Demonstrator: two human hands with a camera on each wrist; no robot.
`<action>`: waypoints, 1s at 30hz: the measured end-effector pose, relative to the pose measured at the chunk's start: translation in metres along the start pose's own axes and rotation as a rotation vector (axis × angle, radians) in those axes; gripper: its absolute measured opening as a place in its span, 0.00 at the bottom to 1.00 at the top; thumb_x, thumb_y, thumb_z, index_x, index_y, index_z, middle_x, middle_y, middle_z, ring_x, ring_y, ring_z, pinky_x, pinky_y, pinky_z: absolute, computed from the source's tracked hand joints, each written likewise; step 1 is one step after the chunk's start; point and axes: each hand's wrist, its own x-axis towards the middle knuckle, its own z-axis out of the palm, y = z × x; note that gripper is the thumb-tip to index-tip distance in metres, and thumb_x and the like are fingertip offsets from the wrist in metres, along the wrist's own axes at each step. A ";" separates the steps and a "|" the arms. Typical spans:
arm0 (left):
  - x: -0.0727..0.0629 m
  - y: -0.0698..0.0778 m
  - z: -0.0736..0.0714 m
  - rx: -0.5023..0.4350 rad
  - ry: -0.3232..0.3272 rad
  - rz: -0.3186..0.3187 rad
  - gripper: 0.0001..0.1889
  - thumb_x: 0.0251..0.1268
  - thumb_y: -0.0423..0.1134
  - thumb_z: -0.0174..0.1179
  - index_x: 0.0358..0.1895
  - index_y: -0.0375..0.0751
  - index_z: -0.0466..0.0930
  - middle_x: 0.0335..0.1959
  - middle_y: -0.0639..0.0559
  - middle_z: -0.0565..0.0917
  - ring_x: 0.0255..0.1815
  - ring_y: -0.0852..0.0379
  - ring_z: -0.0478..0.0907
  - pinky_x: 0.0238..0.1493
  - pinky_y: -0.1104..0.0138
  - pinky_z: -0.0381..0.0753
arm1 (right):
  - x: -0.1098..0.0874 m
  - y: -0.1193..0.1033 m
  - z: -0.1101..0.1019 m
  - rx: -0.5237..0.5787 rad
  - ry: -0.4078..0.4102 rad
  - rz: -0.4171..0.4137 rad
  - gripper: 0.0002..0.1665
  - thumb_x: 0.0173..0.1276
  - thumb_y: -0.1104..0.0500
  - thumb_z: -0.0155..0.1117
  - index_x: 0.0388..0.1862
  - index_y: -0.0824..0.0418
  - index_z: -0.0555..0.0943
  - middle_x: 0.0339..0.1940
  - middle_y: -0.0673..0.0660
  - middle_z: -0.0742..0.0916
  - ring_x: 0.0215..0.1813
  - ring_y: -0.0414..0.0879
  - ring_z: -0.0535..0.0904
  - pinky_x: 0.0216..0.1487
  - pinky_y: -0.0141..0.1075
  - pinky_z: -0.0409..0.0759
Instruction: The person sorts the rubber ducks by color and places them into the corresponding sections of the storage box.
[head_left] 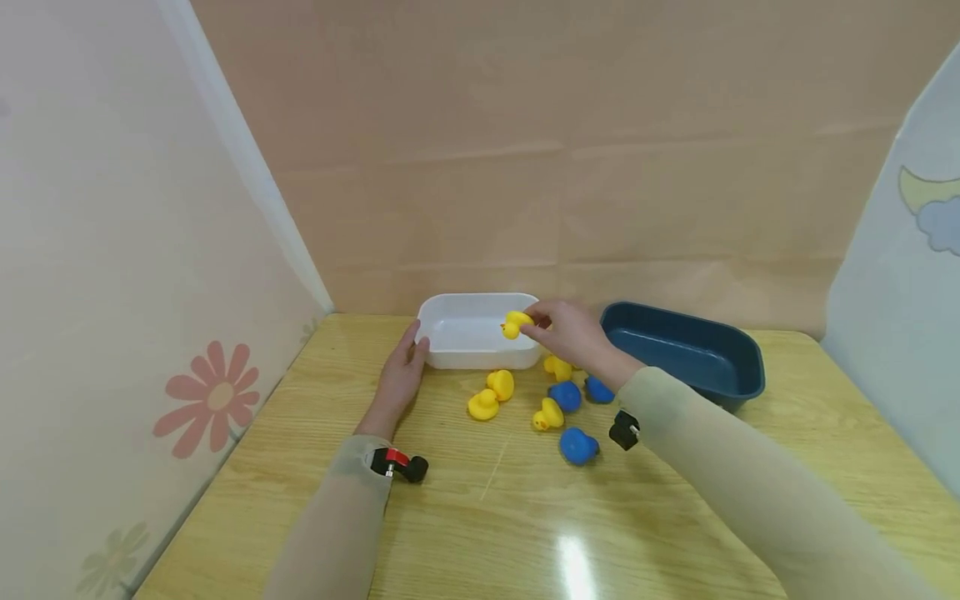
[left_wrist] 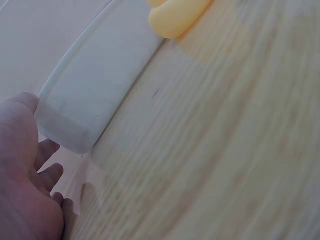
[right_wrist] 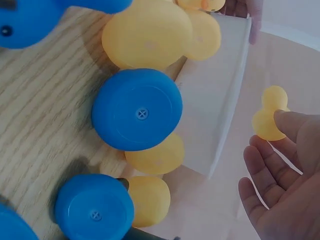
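Observation:
Between thumb and fingertips, my right hand (head_left: 573,333) pinches a yellow rubber duck (head_left: 516,324) above the right part of a white tub (head_left: 480,360). The right wrist view shows the same duck (right_wrist: 270,117) at the fingertips, the other fingers loosely bent. At the tub's left end, my left hand (head_left: 400,375) touches the outside with fairly straight fingers; in the left wrist view its thumb (left_wrist: 27,102) lies at the rim. Two yellow ducks (head_left: 499,384) sit in front of the tub. More yellow ducks (head_left: 549,415) and blue ducks (head_left: 578,447) lie below my right hand.
A dark blue tub (head_left: 682,354) stands at the right, partly behind my right forearm. Brown paper (head_left: 562,167) covers the back, and pale patterned panels (head_left: 150,208) flank the wooden table (head_left: 465,517).

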 end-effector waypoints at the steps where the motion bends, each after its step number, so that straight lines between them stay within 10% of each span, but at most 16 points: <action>1: 0.000 0.000 0.001 0.002 -0.002 -0.003 0.37 0.90 0.66 0.44 0.92 0.59 0.53 0.90 0.47 0.59 0.90 0.41 0.52 0.87 0.41 0.53 | 0.001 0.001 0.001 0.004 -0.005 0.002 0.19 0.83 0.51 0.70 0.64 0.60 0.90 0.51 0.55 0.91 0.53 0.53 0.83 0.54 0.47 0.84; 30: 0.000 0.007 0.007 0.001 -0.009 -0.009 0.34 0.92 0.60 0.45 0.92 0.59 0.54 0.90 0.46 0.60 0.90 0.41 0.53 0.87 0.40 0.53 | 0.025 0.004 0.010 -0.135 -0.044 0.082 0.22 0.85 0.47 0.68 0.66 0.59 0.89 0.52 0.57 0.91 0.49 0.54 0.83 0.56 0.49 0.83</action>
